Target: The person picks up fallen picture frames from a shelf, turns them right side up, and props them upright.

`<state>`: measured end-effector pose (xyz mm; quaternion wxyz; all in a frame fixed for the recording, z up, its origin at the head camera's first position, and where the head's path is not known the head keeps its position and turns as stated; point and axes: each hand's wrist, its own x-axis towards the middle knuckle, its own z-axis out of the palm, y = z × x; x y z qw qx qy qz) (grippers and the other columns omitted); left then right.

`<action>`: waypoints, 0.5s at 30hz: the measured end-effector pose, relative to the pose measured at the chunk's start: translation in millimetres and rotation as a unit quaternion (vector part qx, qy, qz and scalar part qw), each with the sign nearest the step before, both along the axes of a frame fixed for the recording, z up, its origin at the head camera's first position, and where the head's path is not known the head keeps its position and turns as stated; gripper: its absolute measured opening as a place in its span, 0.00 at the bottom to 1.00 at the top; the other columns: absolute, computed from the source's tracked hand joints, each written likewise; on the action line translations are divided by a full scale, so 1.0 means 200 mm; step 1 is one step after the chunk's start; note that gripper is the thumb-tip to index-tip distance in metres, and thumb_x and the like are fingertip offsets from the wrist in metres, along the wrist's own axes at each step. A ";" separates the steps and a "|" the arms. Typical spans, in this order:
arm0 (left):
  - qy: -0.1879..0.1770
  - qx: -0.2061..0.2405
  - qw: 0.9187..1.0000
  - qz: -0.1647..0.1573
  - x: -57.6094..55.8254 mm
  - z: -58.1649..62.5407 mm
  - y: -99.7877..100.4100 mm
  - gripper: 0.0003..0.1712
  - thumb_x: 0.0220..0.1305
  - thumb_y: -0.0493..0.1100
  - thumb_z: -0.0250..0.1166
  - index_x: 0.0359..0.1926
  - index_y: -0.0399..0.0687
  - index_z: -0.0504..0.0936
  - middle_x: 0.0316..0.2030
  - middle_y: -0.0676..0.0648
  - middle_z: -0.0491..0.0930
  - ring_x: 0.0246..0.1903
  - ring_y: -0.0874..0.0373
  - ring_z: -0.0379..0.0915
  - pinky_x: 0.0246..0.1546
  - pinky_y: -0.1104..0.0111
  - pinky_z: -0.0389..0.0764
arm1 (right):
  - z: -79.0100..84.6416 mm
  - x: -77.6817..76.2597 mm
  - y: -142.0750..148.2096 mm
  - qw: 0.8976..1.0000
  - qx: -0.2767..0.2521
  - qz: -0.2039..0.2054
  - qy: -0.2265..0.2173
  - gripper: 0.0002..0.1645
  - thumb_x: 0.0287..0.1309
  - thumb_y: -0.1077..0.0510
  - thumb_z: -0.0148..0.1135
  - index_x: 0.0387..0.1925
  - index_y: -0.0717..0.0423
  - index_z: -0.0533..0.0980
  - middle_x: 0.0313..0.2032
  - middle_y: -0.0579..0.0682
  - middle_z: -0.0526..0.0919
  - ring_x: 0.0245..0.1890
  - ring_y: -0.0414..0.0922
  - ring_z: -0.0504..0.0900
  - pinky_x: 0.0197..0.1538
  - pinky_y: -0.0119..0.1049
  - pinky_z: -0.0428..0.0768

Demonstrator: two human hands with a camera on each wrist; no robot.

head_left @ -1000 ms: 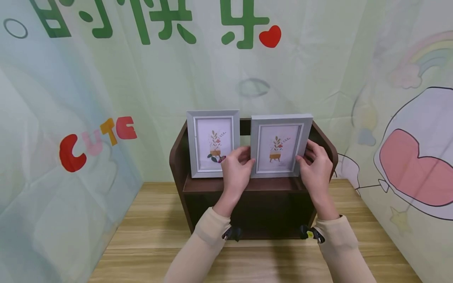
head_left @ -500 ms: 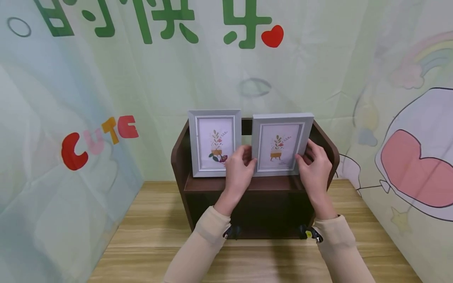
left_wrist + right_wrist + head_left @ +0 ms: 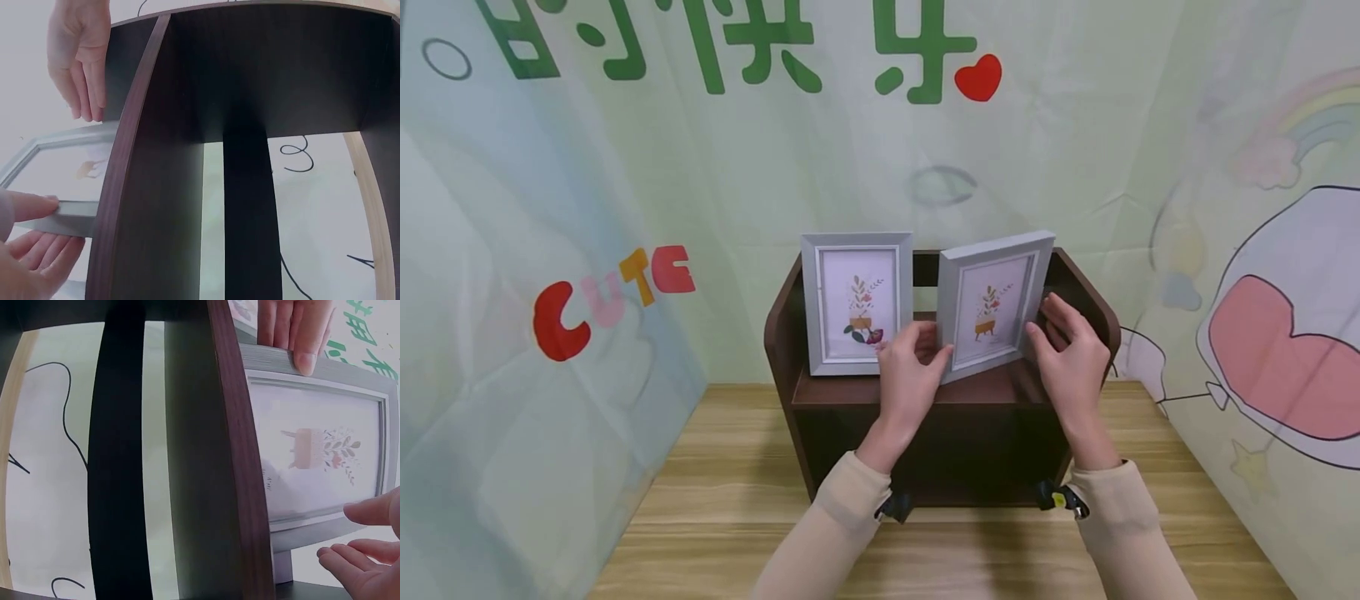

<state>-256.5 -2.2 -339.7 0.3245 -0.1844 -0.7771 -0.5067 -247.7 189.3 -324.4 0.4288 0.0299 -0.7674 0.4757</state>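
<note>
A grey picture frame [image 3: 988,304] with a potted-plant print stands turned at an angle on the upper shelf [image 3: 985,390] of a dark brown rack. My left hand [image 3: 910,379] pinches its left edge, thumb in front and fingers behind, as the left wrist view also shows at the frame's edge [image 3: 75,219]. My right hand [image 3: 1071,358] is at the right edge, thumb and fingers spread apart; in the right wrist view the thumb [image 3: 369,511] is right at the border while the fingers lie off it. A second matching frame [image 3: 857,367] stands upright to the left.
A dark red flower with leaves [image 3: 874,337] shows at the lower part of the left frame. The rack's side panels [image 3: 782,333] rise at both ends, with a lower compartment [image 3: 925,458] beneath. The rack stands on a wood-grain table [image 3: 715,492] before a printed cloth backdrop [image 3: 737,183].
The right frame has turned, its right side going back and its left side coming forward. The right hand's fingers have parted from its edge. The left frame stays put.
</note>
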 end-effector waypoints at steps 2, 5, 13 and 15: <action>0.008 0.004 1.000 0.001 0.01 -0.01 0.00 0.16 0.53 0.39 0.72 0.43 0.40 0.80 0.38 0.44 0.84 0.36 0.56 0.82 0.39 0.69 0.83 | 0.00 0.00 0.00 1.000 0.001 0.001 0.004 0.27 0.51 0.65 0.68 0.56 0.61 0.75 0.52 0.56 0.82 0.51 0.48 0.82 0.52 0.28 0.78; 0.018 0.011 1.000 0.002 0.02 -0.02 0.01 0.16 0.52 0.39 0.72 0.42 0.41 0.80 0.38 0.44 0.83 0.37 0.56 0.82 0.40 0.69 0.83 | 0.01 0.00 0.01 1.000 0.000 0.007 0.012 0.27 0.52 0.64 0.68 0.55 0.61 0.76 0.52 0.55 0.82 0.51 0.47 0.82 0.52 0.28 0.78; 0.037 0.017 0.999 0.010 0.04 -0.04 0.05 0.17 0.50 0.40 0.74 0.41 0.41 0.80 0.37 0.45 0.82 0.38 0.56 0.80 0.41 0.70 0.83 | 0.10 0.04 0.00 0.999 -0.011 0.030 0.030 0.25 0.51 0.63 0.69 0.54 0.61 0.77 0.51 0.56 0.82 0.51 0.49 0.82 0.54 0.32 0.78; 0.042 0.018 0.999 0.008 0.04 -0.04 0.06 0.17 0.50 0.41 0.74 0.41 0.41 0.80 0.37 0.45 0.82 0.37 0.56 0.80 0.41 0.70 0.83 | 0.10 0.02 0.01 0.999 -0.011 0.035 0.038 0.26 0.51 0.62 0.69 0.54 0.59 0.77 0.51 0.54 0.83 0.51 0.47 0.82 0.53 0.29 0.78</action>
